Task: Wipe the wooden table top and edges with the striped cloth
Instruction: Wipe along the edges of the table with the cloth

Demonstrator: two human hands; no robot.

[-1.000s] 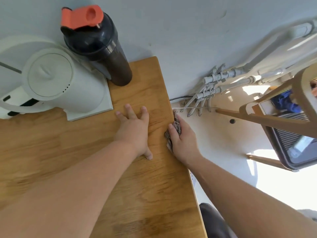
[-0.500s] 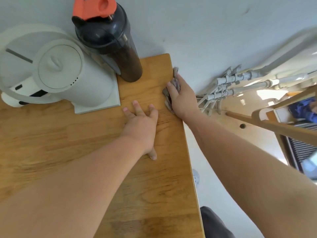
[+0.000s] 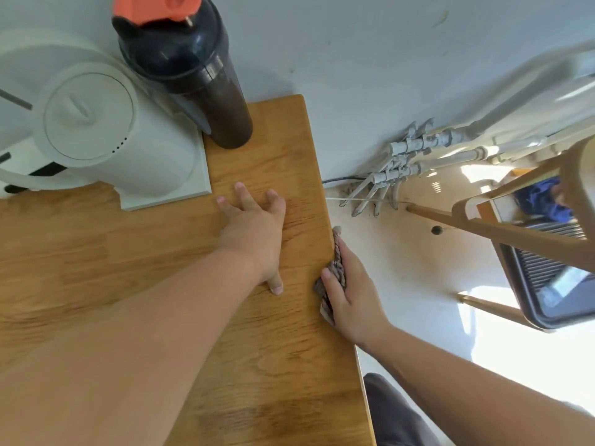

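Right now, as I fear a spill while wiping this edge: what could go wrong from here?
1. The bottle stands tall near the far corner of the table; if the right hand runs the cloth up that edge, it might knock it.
2. The left hand lies flat close to the kettle; leaning forward could shove it.

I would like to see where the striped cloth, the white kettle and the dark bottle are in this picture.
cloth [image 3: 337, 255], head view, on the fold at the table edge.
kettle [image 3: 88, 115], head view, on the middle of its lid.
bottle [image 3: 225, 107], head view, on its dark side wall.
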